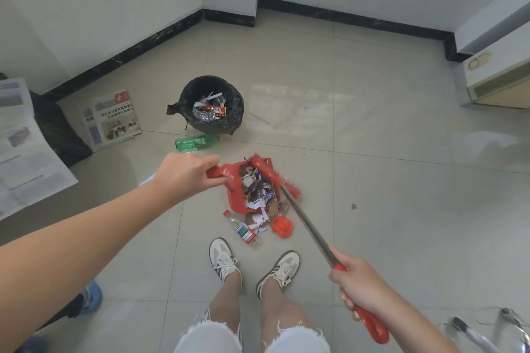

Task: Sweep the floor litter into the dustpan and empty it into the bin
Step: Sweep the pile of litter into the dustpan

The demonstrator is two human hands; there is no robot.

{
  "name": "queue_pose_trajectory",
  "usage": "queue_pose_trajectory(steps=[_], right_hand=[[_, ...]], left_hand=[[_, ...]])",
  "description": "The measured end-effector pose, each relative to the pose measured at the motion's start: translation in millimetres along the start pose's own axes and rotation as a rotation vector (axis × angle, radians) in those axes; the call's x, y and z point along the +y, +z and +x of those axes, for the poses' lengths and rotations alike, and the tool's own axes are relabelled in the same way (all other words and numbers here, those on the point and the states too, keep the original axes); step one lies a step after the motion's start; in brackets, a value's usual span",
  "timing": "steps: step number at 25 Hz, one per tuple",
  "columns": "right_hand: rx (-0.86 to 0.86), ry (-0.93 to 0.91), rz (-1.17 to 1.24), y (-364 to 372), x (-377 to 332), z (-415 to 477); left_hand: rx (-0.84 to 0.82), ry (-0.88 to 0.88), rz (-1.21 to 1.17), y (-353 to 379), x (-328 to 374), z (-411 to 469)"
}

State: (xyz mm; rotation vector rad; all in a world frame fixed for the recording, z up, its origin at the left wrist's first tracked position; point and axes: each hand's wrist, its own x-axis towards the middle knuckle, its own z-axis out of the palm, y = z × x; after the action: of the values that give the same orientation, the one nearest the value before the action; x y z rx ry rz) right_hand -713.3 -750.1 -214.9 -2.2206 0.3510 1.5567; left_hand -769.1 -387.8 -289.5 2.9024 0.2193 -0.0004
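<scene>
My left hand (187, 170) grips the handle of a red dustpan (235, 198) resting on the tiled floor, its pan full of paper scraps and wrappers (258, 186). My right hand (358, 285) grips the red grip of a broom (304, 221); its red brush head lies across the pan's far right edge. Beyond the pan's open lip lie torn paper, a small clear bottle with a red cap (243, 231) and a red crumpled object (282, 227). A bin lined with a black bag (212, 106) stands farther away, holding foil and wrappers.
A crushed green plastic bottle (196, 142) lies between bin and dustpan. Newspapers (110, 120) lie at the left by the wall, and a dark bag beside them. My two feet in white sneakers (223, 259) stand just behind the litter. A white unit (499, 80) is at right.
</scene>
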Motion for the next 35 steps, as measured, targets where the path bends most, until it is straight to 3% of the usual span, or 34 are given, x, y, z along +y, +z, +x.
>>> queue_pose_trajectory(steps=[5,12,14,16,20,21,29,35], right_hand=[[0.201,-0.132,-0.610,-17,26,6],[0.334,-0.108,-0.806,-23,67,25],[0.363,-0.115,-0.755,-19,82,27],[0.284,-0.106,-0.608,-18,82,24],[0.099,-0.044,0.314,-20,65,16],[0.056,-0.016,0.431,-30,58,16],[0.027,0.047,0.465,-77,30,-2],[0.067,0.002,0.489,-94,-13,9]], left_hand=[[-0.020,-0.063,0.008,-1,-2,-8],[-0.034,-0.091,-0.021,-3,-8,-18],[-0.047,-0.135,-0.018,-3,-12,-22],[-0.064,-0.210,-0.047,-2,-15,-27],[-0.098,-0.286,-0.084,-5,-21,-33],[-0.103,-0.292,-0.088,-6,-22,-34],[-0.053,-0.204,-0.056,-50,-13,-27],[0.172,-0.241,-0.023,-137,-17,-28]])
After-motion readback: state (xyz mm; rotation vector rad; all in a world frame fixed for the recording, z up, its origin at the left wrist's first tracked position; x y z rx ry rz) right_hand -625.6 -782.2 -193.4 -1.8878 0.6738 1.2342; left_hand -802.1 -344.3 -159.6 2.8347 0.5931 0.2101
